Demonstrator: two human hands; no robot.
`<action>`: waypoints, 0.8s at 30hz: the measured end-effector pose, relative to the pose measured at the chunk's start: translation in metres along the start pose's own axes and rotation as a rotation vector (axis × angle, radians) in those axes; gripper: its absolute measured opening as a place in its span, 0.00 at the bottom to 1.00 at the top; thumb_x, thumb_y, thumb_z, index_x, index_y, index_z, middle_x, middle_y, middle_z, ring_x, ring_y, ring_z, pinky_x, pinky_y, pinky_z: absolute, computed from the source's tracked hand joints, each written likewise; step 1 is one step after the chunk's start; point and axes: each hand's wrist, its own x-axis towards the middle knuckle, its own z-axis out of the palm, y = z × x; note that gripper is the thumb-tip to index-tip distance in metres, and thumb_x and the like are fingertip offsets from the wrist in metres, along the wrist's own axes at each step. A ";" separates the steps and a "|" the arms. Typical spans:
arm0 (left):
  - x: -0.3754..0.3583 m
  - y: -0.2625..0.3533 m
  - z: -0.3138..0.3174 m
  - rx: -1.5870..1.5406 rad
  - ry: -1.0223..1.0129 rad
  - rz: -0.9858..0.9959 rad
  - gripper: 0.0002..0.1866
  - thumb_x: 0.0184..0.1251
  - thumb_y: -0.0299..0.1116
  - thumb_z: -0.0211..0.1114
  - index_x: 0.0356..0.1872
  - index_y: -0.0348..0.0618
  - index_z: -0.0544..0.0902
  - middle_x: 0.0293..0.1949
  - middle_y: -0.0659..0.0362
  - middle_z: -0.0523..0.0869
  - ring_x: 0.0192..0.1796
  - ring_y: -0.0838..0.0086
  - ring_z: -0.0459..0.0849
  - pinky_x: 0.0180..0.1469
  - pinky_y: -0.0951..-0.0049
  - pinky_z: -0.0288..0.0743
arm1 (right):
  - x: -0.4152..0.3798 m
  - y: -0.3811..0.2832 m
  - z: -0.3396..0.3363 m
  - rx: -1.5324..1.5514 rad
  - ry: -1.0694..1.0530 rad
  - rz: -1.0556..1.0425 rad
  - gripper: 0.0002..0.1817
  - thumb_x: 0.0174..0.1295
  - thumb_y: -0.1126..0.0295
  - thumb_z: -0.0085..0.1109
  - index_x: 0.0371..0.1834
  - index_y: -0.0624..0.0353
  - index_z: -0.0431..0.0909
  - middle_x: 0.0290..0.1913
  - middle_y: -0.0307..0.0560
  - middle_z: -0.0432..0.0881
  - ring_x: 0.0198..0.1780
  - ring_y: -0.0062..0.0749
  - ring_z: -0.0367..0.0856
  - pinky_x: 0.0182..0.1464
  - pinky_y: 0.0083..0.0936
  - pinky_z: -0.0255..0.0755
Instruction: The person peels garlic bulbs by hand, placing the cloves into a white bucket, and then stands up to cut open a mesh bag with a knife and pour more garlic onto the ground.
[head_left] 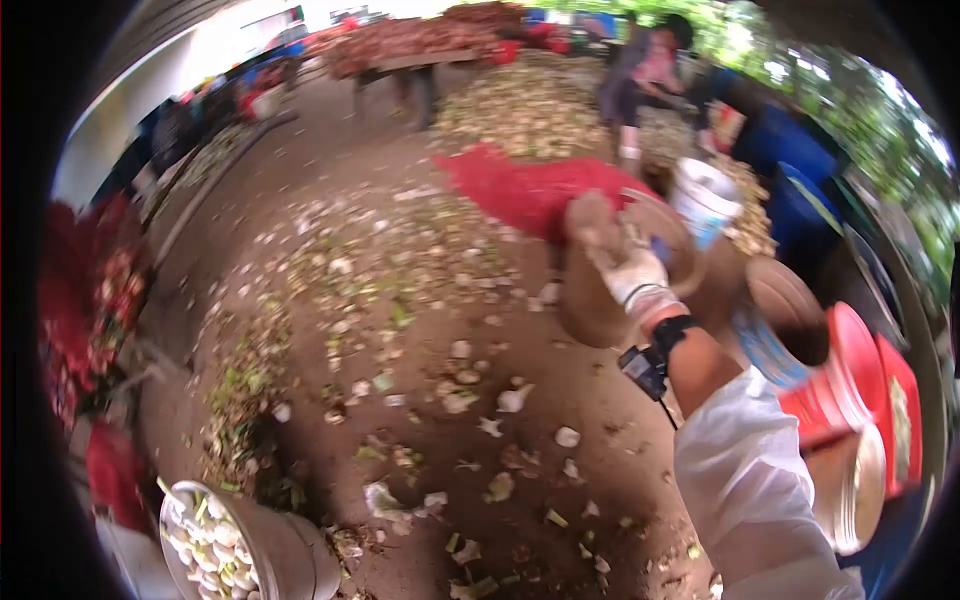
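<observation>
My right hand, in a pale glove with a dark band and a small device at the wrist, reaches forward at right of centre. It is at a brownish round bucket or basket, blurred by motion; whether the fingers grip its rim cannot be made out. A red mesh sack lies just beyond the hand. To the right of the hand stands a white bucket with blue markings. My left hand is out of the frame.
A bucket of white bulbs stands at the lower left. Peelings litter the floor. Red buckets and blue barrels line the right side. Another person is beside a bulb heap. A loaded table stands behind.
</observation>
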 end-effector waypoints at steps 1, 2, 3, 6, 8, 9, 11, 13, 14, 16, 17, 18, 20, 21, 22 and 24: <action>0.001 0.000 -0.004 -0.080 -0.035 -0.024 0.20 0.59 0.36 0.58 0.49 0.35 0.80 0.31 0.48 0.81 0.30 0.56 0.77 0.39 0.57 0.72 | 0.029 0.031 0.048 0.294 -0.018 -0.083 0.25 0.70 0.61 0.40 0.68 0.59 0.63 0.67 0.52 0.67 0.67 0.44 0.65 0.68 0.28 0.59; 0.002 0.002 -0.008 -0.163 -0.066 -0.057 0.19 0.56 0.34 0.59 0.47 0.35 0.80 0.35 0.47 0.81 0.34 0.55 0.77 0.41 0.58 0.72 | 0.038 0.032 0.081 -0.617 0.223 -0.393 0.36 0.63 0.50 0.51 0.71 0.59 0.57 0.67 0.55 0.67 0.63 0.50 0.69 0.64 0.33 0.63; 0.004 0.005 -0.011 -0.252 -0.094 -0.097 0.18 0.53 0.33 0.60 0.45 0.34 0.80 0.39 0.47 0.81 0.38 0.53 0.78 0.44 0.59 0.72 | 0.053 0.034 0.087 -0.667 0.076 -0.319 0.35 0.63 0.50 0.51 0.70 0.58 0.59 0.67 0.54 0.66 0.63 0.48 0.69 0.65 0.33 0.61; 0.005 0.004 -0.013 -0.442 -0.220 -0.263 0.16 0.46 0.31 0.63 0.40 0.38 0.83 0.48 0.47 0.82 0.49 0.51 0.79 0.52 0.60 0.71 | 0.084 0.093 0.092 -0.880 -0.231 -0.255 0.33 0.62 0.53 0.52 0.68 0.55 0.63 0.69 0.50 0.65 0.65 0.43 0.67 0.69 0.33 0.55; -0.028 -0.007 0.021 -0.313 -0.238 -0.177 0.16 0.49 0.33 0.63 0.41 0.42 0.84 0.48 0.50 0.83 0.51 0.51 0.78 0.53 0.53 0.69 | 0.106 0.138 0.069 -1.197 -0.356 -0.306 0.31 0.61 0.54 0.53 0.67 0.54 0.65 0.70 0.47 0.65 0.67 0.39 0.66 0.71 0.34 0.51; -0.025 -0.008 0.022 -0.343 -0.197 -0.156 0.15 0.50 0.35 0.64 0.40 0.42 0.84 0.48 0.51 0.83 0.52 0.52 0.77 0.53 0.52 0.68 | 0.113 0.153 0.051 -1.324 -0.407 -0.324 0.30 0.61 0.55 0.53 0.66 0.53 0.67 0.70 0.46 0.64 0.67 0.37 0.66 0.72 0.34 0.49; -0.012 -0.010 -0.010 -0.419 -0.488 -0.243 0.16 0.55 0.40 0.63 0.42 0.42 0.84 0.49 0.50 0.81 0.53 0.54 0.76 0.55 0.50 0.67 | 0.118 0.157 -0.005 -1.248 -0.409 -0.203 0.31 0.53 0.53 0.60 0.62 0.51 0.73 0.68 0.42 0.69 0.69 0.36 0.65 0.75 0.31 0.40; -0.021 -0.010 0.002 -0.286 -0.528 -0.100 0.17 0.59 0.39 0.60 0.46 0.42 0.81 0.50 0.51 0.80 0.50 0.57 0.78 0.52 0.51 0.70 | 0.109 0.051 -0.088 -1.245 -0.569 0.257 0.36 0.47 0.47 0.64 0.59 0.54 0.76 0.60 0.48 0.77 0.69 0.35 0.65 0.73 0.31 0.48; -0.020 -0.013 0.005 -0.234 -0.581 -0.021 0.16 0.60 0.38 0.58 0.47 0.42 0.80 0.50 0.52 0.80 0.49 0.57 0.78 0.51 0.51 0.70 | 0.114 0.166 -0.124 -1.228 -0.039 -0.269 0.20 0.59 0.57 0.54 0.50 0.56 0.80 0.51 0.55 0.80 0.48 0.46 0.81 0.56 0.42 0.67; -0.016 -0.015 -0.011 -0.238 -0.543 -0.021 0.21 0.62 0.41 0.55 0.52 0.41 0.78 0.52 0.51 0.79 0.54 0.54 0.75 0.59 0.52 0.67 | 0.113 0.072 -0.192 0.247 -0.160 0.512 0.28 0.71 0.56 0.46 0.67 0.65 0.62 0.61 0.57 0.72 0.63 0.39 0.68 0.66 0.24 0.61; -0.019 -0.020 -0.033 -0.265 -0.388 -0.035 0.21 0.62 0.43 0.54 0.51 0.41 0.79 0.48 0.50 0.80 0.51 0.52 0.77 0.56 0.53 0.70 | 0.111 0.098 -0.209 -0.018 0.151 0.119 0.29 0.71 0.56 0.47 0.66 0.66 0.62 0.60 0.55 0.72 0.61 0.36 0.70 0.63 0.25 0.64; -0.021 -0.021 -0.062 -0.289 -0.232 -0.051 0.21 0.63 0.44 0.54 0.49 0.41 0.80 0.45 0.49 0.82 0.47 0.51 0.79 0.53 0.54 0.73 | 0.100 0.087 -0.248 -0.350 0.121 -0.028 0.28 0.69 0.57 0.49 0.66 0.65 0.63 0.58 0.55 0.72 0.61 0.37 0.69 0.62 0.25 0.65; -0.020 -0.025 -0.131 -0.278 -0.315 0.007 0.21 0.64 0.43 0.53 0.52 0.40 0.79 0.48 0.48 0.81 0.50 0.52 0.78 0.55 0.52 0.69 | 0.085 0.022 -0.300 -0.658 -0.019 -0.146 0.27 0.68 0.60 0.52 0.64 0.63 0.64 0.55 0.54 0.73 0.60 0.38 0.68 0.59 0.26 0.66; -0.019 -0.034 -0.168 -0.254 -0.429 0.084 0.22 0.65 0.42 0.53 0.54 0.39 0.77 0.50 0.47 0.79 0.53 0.52 0.77 0.57 0.49 0.66 | 0.070 -0.060 -0.297 -0.503 -0.189 -0.013 0.26 0.67 0.60 0.53 0.63 0.63 0.64 0.54 0.54 0.73 0.59 0.38 0.69 0.58 0.26 0.67; -0.021 -0.041 -0.204 -0.226 -0.548 0.167 0.22 0.66 0.40 0.53 0.57 0.39 0.76 0.53 0.46 0.78 0.55 0.53 0.75 0.60 0.46 0.62 | 0.056 -0.137 -0.295 -0.374 -0.340 0.124 0.25 0.67 0.60 0.53 0.62 0.63 0.65 0.52 0.53 0.73 0.57 0.38 0.69 0.57 0.26 0.67; -0.062 -0.036 -0.264 -0.178 -0.830 0.393 0.23 0.68 0.38 0.52 0.61 0.37 0.73 0.58 0.45 0.76 0.61 0.54 0.73 0.64 0.40 0.55 | 0.031 -0.255 -0.296 -0.174 -0.596 0.340 0.23 0.66 0.61 0.54 0.60 0.62 0.66 0.49 0.52 0.73 0.55 0.37 0.70 0.55 0.27 0.68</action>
